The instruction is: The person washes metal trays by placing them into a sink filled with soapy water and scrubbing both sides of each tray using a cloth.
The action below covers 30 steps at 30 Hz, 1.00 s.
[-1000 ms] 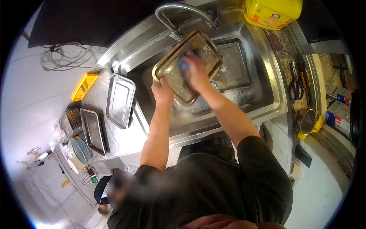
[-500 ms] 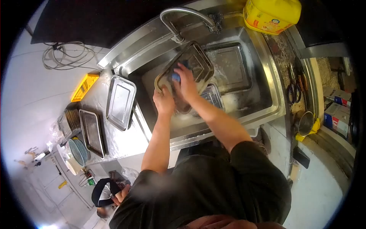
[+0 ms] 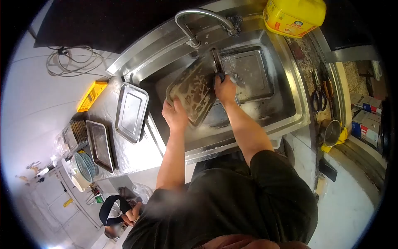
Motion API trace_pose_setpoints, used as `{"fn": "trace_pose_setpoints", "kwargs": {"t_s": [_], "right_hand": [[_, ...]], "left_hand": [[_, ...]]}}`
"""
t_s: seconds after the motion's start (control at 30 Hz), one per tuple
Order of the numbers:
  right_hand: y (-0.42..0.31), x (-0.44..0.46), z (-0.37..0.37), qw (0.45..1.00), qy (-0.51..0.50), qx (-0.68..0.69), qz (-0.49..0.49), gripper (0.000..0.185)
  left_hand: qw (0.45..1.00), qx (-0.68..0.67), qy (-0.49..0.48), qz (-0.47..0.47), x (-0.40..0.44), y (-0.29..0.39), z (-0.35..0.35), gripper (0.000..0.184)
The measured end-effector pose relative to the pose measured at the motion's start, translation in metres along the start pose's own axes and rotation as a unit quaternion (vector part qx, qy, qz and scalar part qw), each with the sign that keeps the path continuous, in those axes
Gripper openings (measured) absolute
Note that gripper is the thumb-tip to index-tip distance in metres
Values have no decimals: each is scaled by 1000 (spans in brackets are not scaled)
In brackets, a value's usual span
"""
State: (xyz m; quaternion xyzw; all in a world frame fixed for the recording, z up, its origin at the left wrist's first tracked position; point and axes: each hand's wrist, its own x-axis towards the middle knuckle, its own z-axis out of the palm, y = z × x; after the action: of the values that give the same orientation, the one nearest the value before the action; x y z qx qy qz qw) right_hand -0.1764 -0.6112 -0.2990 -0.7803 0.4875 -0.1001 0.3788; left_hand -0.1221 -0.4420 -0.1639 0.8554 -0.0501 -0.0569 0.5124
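Note:
A metal baking tray (image 3: pixel 191 96) with suds streaked over its face is held tilted above the sink. My left hand (image 3: pixel 175 114) grips its lower left edge, thumb on the face. Closed at the tray's right edge, my right hand (image 3: pixel 226 89) presses a dark scrubbing cloth (image 3: pixel 220 76) against the rim; its fingers are partly hidden. Another tray (image 3: pixel 248 72) lies in the sink on the right, wet with suds. Below the held tray, part of a further metal piece (image 3: pixel 219 114) shows in the basin.
A curved faucet (image 3: pixel 203 12) rises behind the sink (image 3: pixel 300 103). At the back right stands a yellow jug (image 3: pixel 295 17). On the left counter are two trays (image 3: pixel 132 112) (image 3: pixel 99 145), a yellow holder (image 3: pixel 92 96) and baskets (image 3: pixel 85 166). Another person (image 3: pixel 116 211) is at lower left.
My right hand has moved right, from the tray's face to its right edge, taking the cloth along. The tray has turned and tilted, its suds-streaked face now showing.

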Motion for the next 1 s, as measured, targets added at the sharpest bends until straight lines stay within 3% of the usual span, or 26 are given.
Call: {"fn": "trace_pose_setpoints", "kwargs": {"t_s": [0.03, 0.13, 0.2, 0.27, 0.33, 0.37, 0.4, 0.43, 0.47, 0.53, 0.57, 0.6, 0.7, 0.8, 0.93, 1.0], "right_hand": [[-4, -6, -1, 998, -24, 26, 46, 39], [-21, -33, 5, 996, -16, 86, 10, 43], [-41, -56, -13, 986, -77, 149, 8, 46], [-24, -62, -24, 971, -211, 65, -91, 43], [-9, -53, -62, 913, -346, -70, -206, 42], [23, -42, -63, 905, -377, -120, -158, 42], [60, -26, -65, 892, -405, -169, -109, 42], [89, -13, -80, 869, -432, -216, -105, 43], [128, -10, -83, 859, -376, -301, -175, 37], [213, 9, -75, 761, -491, -400, -141, 32], [232, 11, -76, 753, -495, -423, -101, 30], [240, 16, -72, 744, -495, -445, -63, 30], [236, 19, -78, 790, -418, -446, 48, 30], [238, 15, -35, 727, -482, -485, 68, 28], [172, 21, -58, 722, -605, -328, 72, 24], [221, 27, -53, 791, -574, -177, -119, 33]], "left_hand": [[999, -50, -1, -2, -1, 4, 3, 26], [999, -44, 22, 12, 3, -6, 11, 26], [1000, 10, -4, 18, 10, -1, 5, 25], [998, 39, -12, 37, 20, -5, -5, 25], [997, 37, 1, 69, 33, -21, -13, 24], [997, 64, 17, 46, 35, -23, -19, 24], [1000, 0, 24, 19, 37, -30, -23, 24], [998, -63, 30, -8, 38, -39, -25, 24], [991, -125, 37, -34, 40, -46, -27, 24], [989, -124, 51, -63, 39, -53, -32, 25], [985, -141, 49, -85, 38, -54, -34, 25], [981, -158, 49, -104, 40, -55, -35, 25], [965, -196, 54, -165, 35, -56, -37, 24], [962, -219, 78, -140, 35, -60, -33, 25], [955, -192, 87, -209, 37, -68, -38, 37], [956, -179, 78, -219, 34, -67, -38, 48]]}}
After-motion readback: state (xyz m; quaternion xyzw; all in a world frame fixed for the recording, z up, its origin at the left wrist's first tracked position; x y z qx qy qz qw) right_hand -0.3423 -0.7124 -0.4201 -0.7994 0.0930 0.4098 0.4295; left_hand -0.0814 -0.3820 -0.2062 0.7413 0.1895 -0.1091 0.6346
